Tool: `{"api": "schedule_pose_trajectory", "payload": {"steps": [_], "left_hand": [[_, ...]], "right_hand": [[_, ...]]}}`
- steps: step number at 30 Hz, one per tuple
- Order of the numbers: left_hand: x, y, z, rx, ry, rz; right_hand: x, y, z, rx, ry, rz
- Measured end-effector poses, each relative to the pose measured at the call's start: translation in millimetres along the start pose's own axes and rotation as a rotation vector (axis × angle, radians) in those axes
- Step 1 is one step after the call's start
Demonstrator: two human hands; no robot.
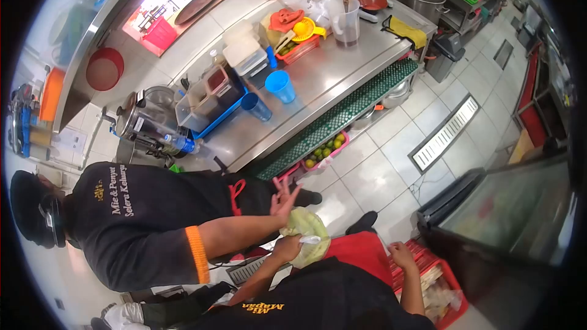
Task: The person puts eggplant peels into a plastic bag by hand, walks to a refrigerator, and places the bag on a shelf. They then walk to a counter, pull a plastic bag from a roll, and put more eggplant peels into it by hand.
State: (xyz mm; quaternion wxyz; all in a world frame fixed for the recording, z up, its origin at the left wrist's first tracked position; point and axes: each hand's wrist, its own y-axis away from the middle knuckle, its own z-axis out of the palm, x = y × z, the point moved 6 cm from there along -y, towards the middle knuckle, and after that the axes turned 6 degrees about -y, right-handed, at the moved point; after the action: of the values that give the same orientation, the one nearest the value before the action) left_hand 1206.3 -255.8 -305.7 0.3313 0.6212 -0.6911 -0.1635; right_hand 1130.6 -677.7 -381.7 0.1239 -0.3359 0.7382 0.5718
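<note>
At the bottom centre my left hand [287, 249] is closed on a clear plastic bag [313, 227] with pale green contents. A whitish, bunched part of it sticks out by my fingers. A co-worker's hand [284, 198], fingers spread, is at the bag's upper left edge. My right hand [402, 255] hangs further right, fingers apart and slightly bent, with nothing visible in it. It is beside a red crate [454, 281] holding pale items in plastic. A red cloth [361, 256] lies across my front between my hands.
The co-worker [153, 220] in black stands close on the left. Ahead is a steel counter [318, 85] with blue cups [280, 87], containers and a clear jug [346, 24]. Green fruit in a pink crate [324, 151] is below. A dark glass-topped cabinet [501, 208] stands at right.
</note>
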Motion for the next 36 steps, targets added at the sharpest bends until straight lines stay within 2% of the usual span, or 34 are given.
{"api": "schedule_pose_trajectory", "payload": {"steps": [3, 6, 8, 11, 12, 13, 15, 18, 21, 23, 25, 27, 30, 31, 34, 36], "left_hand": [[69, -27, -29, 0.141, -0.067, 0.149], [134, -65, -49, 0.157, -0.095, 0.201], [184, -93, -71, 0.147, -0.150, 0.293], [245, -143, -93, 0.263, -0.131, 0.494], [272, -159, -105, 0.135, -0.196, 0.414], [295, -175, -120, 0.142, -0.164, 0.504], [336, -219, -132, 0.064, -0.213, 0.562], [393, -302, -149, 0.028, -0.245, 0.638], [470, -381, -188, 0.051, -0.188, 0.769], [533, -434, -217, 0.017, -0.201, 0.751], [587, -486, -230, -0.077, -0.223, 0.776], [639, -515, -229, -0.153, -0.364, 0.861], [702, -564, -219, -0.234, -0.486, 0.962], [723, -585, -215, -0.256, -0.519, 1.003], [782, -640, -216, -0.292, -0.694, 0.993], [829, -665, -223, -0.297, -0.711, 1.002]], "right_hand": [[6, -13, -99, 0.176, 0.063, 0.016], [9, -18, -193, 0.399, 0.181, 0.077], [16, -30, -245, 0.544, 0.249, 0.024], [48, -25, -304, 0.839, 0.295, 0.071], [34, -8, -323, 0.856, 0.245, 0.202], [5, -7, -348, 0.844, 0.202, 0.311], [-7, -5, -379, 0.844, 0.086, 0.467], [9, -29, -415, 0.928, -0.006, 0.572], [26, -47, -451, 0.897, -0.098, 0.581], [20, -55, -479, 0.852, -0.144, 0.656], [-13, -45, -509, 0.940, -0.288, 0.747], [-26, -50, -536, 1.093, -0.139, 0.692], [-47, -57, -570, 1.036, -0.049, 0.576], [-47, -66, -575, 0.991, -0.105, 0.582], [-67, -105, -581, 0.803, -0.248, 0.613], [-72, -140, -599, 0.795, -0.199, 0.497]]}}
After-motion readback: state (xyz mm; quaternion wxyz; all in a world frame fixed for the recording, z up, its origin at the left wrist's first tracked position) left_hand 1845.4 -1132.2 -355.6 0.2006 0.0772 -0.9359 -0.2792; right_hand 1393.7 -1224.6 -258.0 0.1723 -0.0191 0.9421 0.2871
